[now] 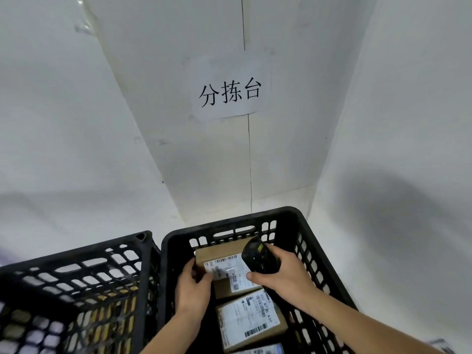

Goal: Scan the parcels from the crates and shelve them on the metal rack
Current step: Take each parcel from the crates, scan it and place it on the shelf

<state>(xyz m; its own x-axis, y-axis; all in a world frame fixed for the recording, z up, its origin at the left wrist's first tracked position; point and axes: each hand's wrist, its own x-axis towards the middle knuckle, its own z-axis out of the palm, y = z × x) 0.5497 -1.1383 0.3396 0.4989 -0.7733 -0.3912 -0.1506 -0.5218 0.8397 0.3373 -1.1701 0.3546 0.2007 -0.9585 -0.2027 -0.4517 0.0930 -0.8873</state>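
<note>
- From the head camera, two black plastic crates stand side by side on a white surface (383, 226), pushed up towards a white wall; the right crate (229, 223) sits square under the hands, the left crate (76, 264) sits just beside it and touches it along their shared edge.
- On the wall above the crates hangs a paper sign (229, 89) with three black Chinese characters; a thin dark seam runs down the wall above and below it.
- Inside the right crate lie brown cardboard parcels with white shipping labels; the top parcel (219, 251) is towards the far end, and a second parcel (251, 320) lies nearer the person, label up, barcode showing; a sliver of a third label peeks in at the bottom edge.
- The left hand (192, 290) holds the top parcel at its left side; the thumb lies over the label, the other fingers are curled round the edge of the box, so the grip is closed on it.
- The right hand (283, 272) grips a black handheld scanner (260, 258); its fingers are wrapped round the body, and the head of the scanner sits over the right part of the top parcel's label.
- Through the mesh of the left crate something yellowish shows low down; I cannot tell what it is.
- A broad soft shadow falls across the surface to the right of the crates.
</note>
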